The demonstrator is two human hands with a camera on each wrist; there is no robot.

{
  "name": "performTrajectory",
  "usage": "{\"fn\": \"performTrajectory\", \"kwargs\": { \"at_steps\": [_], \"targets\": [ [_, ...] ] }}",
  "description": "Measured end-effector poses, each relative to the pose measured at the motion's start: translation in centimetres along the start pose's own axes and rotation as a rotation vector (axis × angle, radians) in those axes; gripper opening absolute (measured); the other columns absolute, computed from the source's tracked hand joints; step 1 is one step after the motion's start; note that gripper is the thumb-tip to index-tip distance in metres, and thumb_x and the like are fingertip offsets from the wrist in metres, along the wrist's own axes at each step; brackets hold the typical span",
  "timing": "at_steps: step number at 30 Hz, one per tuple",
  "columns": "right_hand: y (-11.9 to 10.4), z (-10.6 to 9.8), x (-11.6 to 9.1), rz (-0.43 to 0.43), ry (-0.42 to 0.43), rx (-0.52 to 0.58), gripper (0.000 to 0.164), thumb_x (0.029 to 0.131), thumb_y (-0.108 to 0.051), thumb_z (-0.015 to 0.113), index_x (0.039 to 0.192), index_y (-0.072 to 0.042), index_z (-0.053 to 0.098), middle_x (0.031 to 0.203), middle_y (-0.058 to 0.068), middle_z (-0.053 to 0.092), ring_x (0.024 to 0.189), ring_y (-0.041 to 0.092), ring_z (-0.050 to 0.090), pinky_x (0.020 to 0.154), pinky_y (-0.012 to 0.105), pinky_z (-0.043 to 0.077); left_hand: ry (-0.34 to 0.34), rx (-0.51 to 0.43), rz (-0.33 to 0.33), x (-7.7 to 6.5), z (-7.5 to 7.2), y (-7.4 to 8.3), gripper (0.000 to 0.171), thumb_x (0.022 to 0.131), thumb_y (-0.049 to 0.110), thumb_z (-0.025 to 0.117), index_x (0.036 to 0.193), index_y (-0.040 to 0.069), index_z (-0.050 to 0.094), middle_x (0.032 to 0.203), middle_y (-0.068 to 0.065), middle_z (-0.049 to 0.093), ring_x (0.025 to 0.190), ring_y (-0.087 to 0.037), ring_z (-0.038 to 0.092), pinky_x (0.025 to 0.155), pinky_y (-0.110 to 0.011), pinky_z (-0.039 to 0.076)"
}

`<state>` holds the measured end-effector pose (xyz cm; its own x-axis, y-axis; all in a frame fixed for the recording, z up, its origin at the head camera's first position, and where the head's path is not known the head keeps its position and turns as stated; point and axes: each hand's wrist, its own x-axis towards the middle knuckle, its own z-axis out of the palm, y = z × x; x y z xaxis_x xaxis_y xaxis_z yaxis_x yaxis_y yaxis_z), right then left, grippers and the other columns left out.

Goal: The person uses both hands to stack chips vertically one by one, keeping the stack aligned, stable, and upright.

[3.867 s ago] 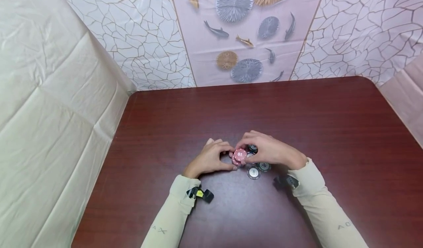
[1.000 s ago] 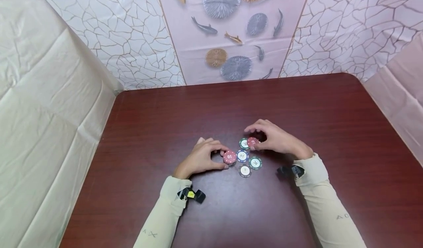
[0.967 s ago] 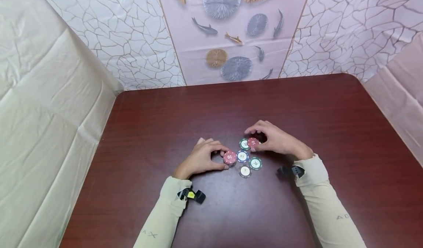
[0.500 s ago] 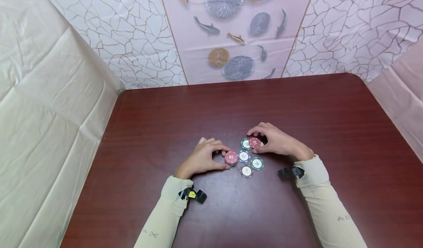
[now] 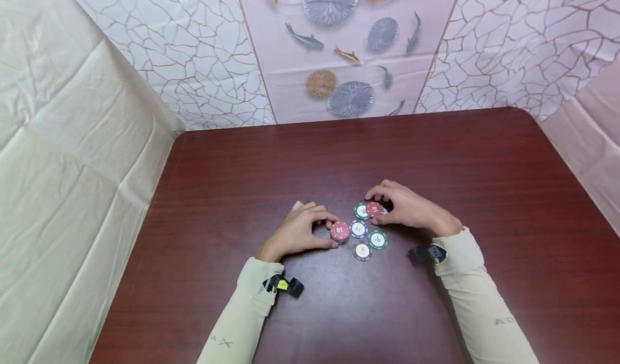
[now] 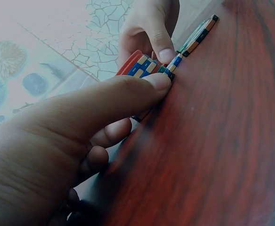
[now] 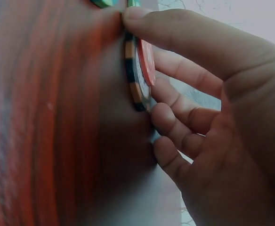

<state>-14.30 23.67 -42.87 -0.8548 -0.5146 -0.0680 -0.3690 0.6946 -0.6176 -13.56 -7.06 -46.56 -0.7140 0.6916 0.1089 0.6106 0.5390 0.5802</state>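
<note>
In the head view my left hand (image 5: 301, 229) grips a short stack of poker chips (image 5: 340, 230), a red chip marked 10 on top. Thumb and forefinger lie against opposite sides of its rim. The left wrist view shows red, blue and darker edges in the stack (image 6: 140, 65). My right hand (image 5: 407, 205) is spread around a red chip (image 5: 374, 209) lying over a green chip (image 5: 359, 211) and a dark-edged white chip. Its thumb and forefinger sit just off the red chip's rim. In the right wrist view, the red chip (image 7: 148, 61) rests on the dark-edged chip (image 7: 132, 70).
Between the hands lie a blue chip (image 5: 358, 229), another green chip (image 5: 378, 239) and a dark-rimmed white chip (image 5: 362, 251), flat on the reddish-brown table (image 5: 271, 170). A patterned cloth (image 5: 213, 46) hangs behind the table, and a pale sheet (image 5: 63, 191) at the left.
The right hand has moved from the stack to the upper-right chips and laid the red chip over them. Its thumb has since drawn slightly off that chip. The left hand stays at the stack.
</note>
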Motion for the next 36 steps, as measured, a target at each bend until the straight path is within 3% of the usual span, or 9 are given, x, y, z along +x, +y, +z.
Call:
{"fn": "performTrajectory", "kwargs": {
  "at_steps": [8, 17, 25, 36],
  "targets": [
    [0.0, -0.3, 0.0, 0.018, -0.005, 0.017, 0.031, 0.086, -0.019, 0.087, 0.111, -0.012, 0.071, 0.103, 0.003, 0.06, 0.097, 0.021, 0.057, 0.089, 0.043, 0.049, 0.008, -0.002, 0.006, 0.1, 0.0, 0.0, 0.046, 0.08, 0.044, 0.092, 0.121, 0.028, 0.079, 0.092, 0.021, 0.062, 0.091, -0.003, 0.05, 0.085, -0.033, 0.03],
    [-0.4, -0.8, -0.2, -0.041, -0.011, 0.025, 0.033, 0.089, -0.022, 0.086, 0.118, -0.015, 0.071, 0.104, -0.001, 0.064, 0.102, 0.023, 0.057, 0.092, 0.047, 0.049, 0.007, 0.01, 0.002, 0.0, 0.2, -0.2, 0.046, 0.079, 0.046, 0.091, 0.121, 0.03, 0.078, 0.092, 0.022, 0.062, 0.092, -0.002, 0.05, 0.086, -0.033, 0.031],
    [-1.4, -1.6, -0.3, -0.084, 0.0, 0.04, 0.037, 0.089, -0.011, 0.081, 0.124, -0.016, 0.071, 0.098, -0.006, 0.063, 0.097, 0.021, 0.056, 0.087, 0.042, 0.049, 0.005, 0.015, 0.001, 0.0, 0.2, -0.2, 0.046, 0.08, 0.046, 0.091, 0.121, 0.029, 0.079, 0.092, 0.022, 0.062, 0.092, -0.002, 0.05, 0.086, -0.032, 0.031],
    [-3.8, -1.9, -0.4, -0.102, -0.031, 0.063, 0.037, 0.09, -0.008, 0.078, 0.127, -0.009, 0.071, 0.11, 0.0, 0.066, 0.099, 0.024, 0.062, 0.089, 0.045, 0.053, 0.009, 0.011, 0.008, 0.0, 0.1, -0.2, 0.047, 0.079, 0.045, 0.091, 0.121, 0.028, 0.079, 0.092, 0.021, 0.063, 0.091, -0.003, 0.051, 0.085, -0.033, 0.031]
  ]
}}
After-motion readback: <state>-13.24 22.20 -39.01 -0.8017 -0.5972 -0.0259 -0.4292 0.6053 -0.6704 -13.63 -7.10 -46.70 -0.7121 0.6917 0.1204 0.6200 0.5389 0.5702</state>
